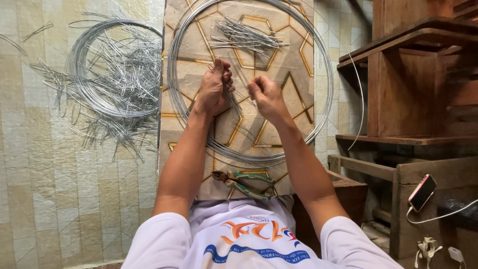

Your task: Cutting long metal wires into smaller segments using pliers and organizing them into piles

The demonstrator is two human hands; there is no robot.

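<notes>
Both forearms reach up from the bottom of the frame toward its centre, bare below short white sleeves, and converge over a patterned board (298, 65) with gold hexagon lines that lies on the tiled floor (59, 189). The left hand (215, 85) is closed in a fist, knuckles up and thumb pressed along the top, gripping a short length of thin wire (234, 102) that slants down from the fist toward the right. The right hand (265, 95) is also curled shut just beside it, fingers folded into the palm; whether it pinches the same wire I cannot tell, as the fingers hide the contact. The two hands sit near each other but apart, inside a large coil of grey wire (322, 60) that rings the board. Above the hands, near the top centre, lies a small bundle of cut wire pieces (246, 36). Below the wrists, at lower centre, green-handled pliers (244, 182) rest on the board, untouched. In the upper left a second coil with a tangle of bent wire pieces (117, 74) lies on the floor. At the right stand wooden steps (413, 89), and a phone (422, 192) leans in the lower right.
</notes>
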